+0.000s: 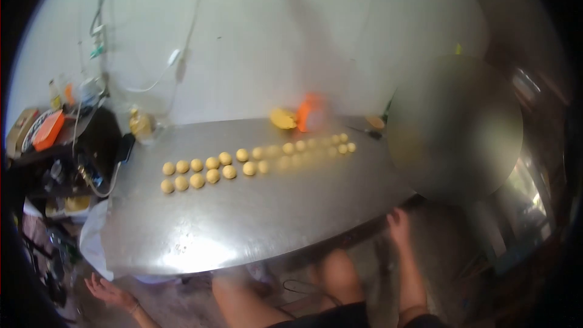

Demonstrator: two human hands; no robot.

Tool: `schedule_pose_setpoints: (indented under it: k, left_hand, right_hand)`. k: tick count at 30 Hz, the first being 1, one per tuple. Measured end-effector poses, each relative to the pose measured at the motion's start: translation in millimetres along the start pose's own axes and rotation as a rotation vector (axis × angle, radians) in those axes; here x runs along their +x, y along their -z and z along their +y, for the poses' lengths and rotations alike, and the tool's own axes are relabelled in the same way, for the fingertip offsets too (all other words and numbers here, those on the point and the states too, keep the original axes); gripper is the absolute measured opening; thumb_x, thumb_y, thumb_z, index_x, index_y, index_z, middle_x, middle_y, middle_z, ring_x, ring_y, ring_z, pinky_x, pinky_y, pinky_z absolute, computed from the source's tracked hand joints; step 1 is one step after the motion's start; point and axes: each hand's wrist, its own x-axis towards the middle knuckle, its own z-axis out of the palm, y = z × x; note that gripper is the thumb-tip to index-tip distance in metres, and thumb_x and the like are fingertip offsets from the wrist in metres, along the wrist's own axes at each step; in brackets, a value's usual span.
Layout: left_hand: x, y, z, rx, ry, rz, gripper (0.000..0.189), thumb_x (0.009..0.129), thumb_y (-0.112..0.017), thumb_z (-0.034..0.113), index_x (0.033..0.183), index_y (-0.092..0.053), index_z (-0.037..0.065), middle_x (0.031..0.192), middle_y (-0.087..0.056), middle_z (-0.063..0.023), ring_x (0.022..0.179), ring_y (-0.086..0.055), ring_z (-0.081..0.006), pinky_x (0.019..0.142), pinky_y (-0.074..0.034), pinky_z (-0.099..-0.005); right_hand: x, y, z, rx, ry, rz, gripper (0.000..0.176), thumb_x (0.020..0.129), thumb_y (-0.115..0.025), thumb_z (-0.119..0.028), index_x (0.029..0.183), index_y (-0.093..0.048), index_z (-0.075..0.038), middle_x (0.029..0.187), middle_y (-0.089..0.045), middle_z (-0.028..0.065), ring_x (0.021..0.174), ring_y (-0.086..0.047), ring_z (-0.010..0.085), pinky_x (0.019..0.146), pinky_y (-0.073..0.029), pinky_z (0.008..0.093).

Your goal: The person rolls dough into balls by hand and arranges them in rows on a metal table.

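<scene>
Two rows of round yellow dough-like balls (229, 172) run across the metal table (273, 209); those toward the right look smeared by blur. My left hand (109, 292) is off the table's front left corner, palm up with its fingers spread and nothing in it. Beyond the front edge on the right, my right hand (399, 226) is raised beside the table with fingers stretched out, also holding nothing. Both hands are well apart from the balls.
At the table's back lie a yellow item (282, 118) and an orange bag-like item (310, 112). A dark-handled tool (371, 134) rests farther right. A cluttered dark shelf (97, 140) stands left. A large blurred grey disc (455, 127) covers the right side.
</scene>
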Motion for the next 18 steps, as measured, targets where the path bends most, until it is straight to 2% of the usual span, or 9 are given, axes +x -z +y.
schedule_pose_setpoints:
  k: [1, 3, 5, 8, 10, 11, 14, 15, 18]
  left_hand:
    - [33, -12, 53, -0.142, 0.026, -0.017, 0.034, 0.112, -0.056, 0.018, 0.137, -0.064, -0.002, 0.154, -0.054, -0.0217, 0.143, -0.050, -0.0400, 0.119, -0.039, -0.0504]
    - [44, -34, 106, -0.180, -0.102, -0.251, 0.031, 0.108, -0.058, 0.015, 0.133, -0.064, -0.002, 0.155, -0.053, -0.0217, 0.143, -0.050, -0.0408, 0.120, -0.039, -0.0505]
    - [38, -49, 137, -0.170, -0.195, -0.492, 0.027, 0.104, -0.061, 0.011, 0.128, -0.065, -0.002, 0.153, -0.053, -0.0219, 0.142, -0.050, -0.0415, 0.119, -0.039, -0.0510]
    - [4, -72, 187, -0.290, -0.187, -0.776, 0.023, 0.098, -0.067, 0.012, 0.117, -0.065, 0.000, 0.141, -0.058, -0.0230, 0.134, -0.053, -0.0426, 0.116, -0.039, -0.0526]
    - [1, -67, 240, -0.191, -0.371, -0.984, 0.026, 0.093, -0.070, 0.016, 0.114, -0.066, 0.001, 0.129, -0.061, -0.0227, 0.128, -0.053, -0.0437, 0.115, -0.037, -0.0538]
    - [-3, -71, 240, -0.207, -0.326, -0.918, 0.028, 0.089, -0.072, 0.019, 0.111, -0.066, 0.002, 0.122, -0.061, -0.0228, 0.123, -0.053, -0.0446, 0.113, -0.037, -0.0551]
    - [-2, -78, 226, -0.192, -0.259, -0.976, 0.025, 0.090, -0.070, 0.017, 0.109, -0.065, 0.002, 0.122, -0.061, -0.0229, 0.122, -0.053, -0.0450, 0.110, -0.038, -0.0554]
    - [-4, -81, 223, -0.195, -0.332, -0.928, 0.022, 0.091, -0.068, 0.016, 0.107, -0.065, 0.002, 0.120, -0.061, -0.0226, 0.119, -0.054, -0.0450, 0.107, -0.039, -0.0550]
    - [-4, -82, 221, -0.192, -0.346, -0.935, 0.021, 0.092, -0.067, 0.017, 0.106, -0.064, 0.001, 0.115, -0.061, -0.0221, 0.114, -0.055, -0.0448, 0.103, -0.041, -0.0533]
  right_hand:
    - [5, 0, -47, -0.149, 0.085, 0.018, 0.049, 0.101, -0.075, -0.032, 0.138, -0.065, -0.003, 0.142, -0.064, 0.0198, 0.135, -0.059, 0.0396, 0.115, -0.047, 0.0463]
    - [15, -17, -75, -0.174, 0.215, 0.072, 0.048, 0.098, -0.076, -0.030, 0.136, -0.065, -0.004, 0.140, -0.064, 0.0209, 0.134, -0.058, 0.0412, 0.115, -0.047, 0.0478]
    - [21, -33, -96, -0.168, 0.255, 0.057, 0.047, 0.096, -0.078, -0.031, 0.133, -0.067, -0.004, 0.137, -0.065, 0.0208, 0.132, -0.059, 0.0414, 0.114, -0.047, 0.0491]
    - [30, -53, -88, -0.171, 0.279, -0.006, 0.050, 0.095, -0.079, -0.034, 0.134, -0.068, -0.006, 0.143, -0.061, 0.0226, 0.134, -0.055, 0.0430, 0.114, -0.046, 0.0497]
    - [46, -60, -79, -0.199, 0.286, -0.001, 0.052, 0.095, -0.078, -0.037, 0.135, -0.067, -0.007, 0.147, -0.058, 0.0239, 0.137, -0.053, 0.0439, 0.114, -0.047, 0.0498]
    - [54, -60, -73, -0.203, 0.258, -0.029, 0.054, 0.095, -0.077, -0.039, 0.138, -0.066, -0.007, 0.149, -0.056, 0.0241, 0.139, -0.051, 0.0441, 0.115, -0.045, 0.0503]
    - [88, -59, -62, -0.258, 0.164, -0.077, 0.061, 0.097, -0.073, -0.047, 0.145, -0.062, -0.010, 0.154, -0.052, 0.0246, 0.145, -0.045, 0.0440, 0.120, -0.039, 0.0523]
    - [99, -60, -61, -0.309, 0.125, -0.073, 0.063, 0.098, -0.071, -0.050, 0.147, -0.060, -0.010, 0.155, -0.051, 0.0244, 0.147, -0.044, 0.0437, 0.122, -0.037, 0.0533]
    - [138, -67, -60, -0.439, 0.019, -0.030, 0.066, 0.100, -0.066, -0.055, 0.149, -0.059, -0.011, 0.157, -0.051, 0.0238, 0.150, -0.041, 0.0419, 0.126, -0.031, 0.0531]
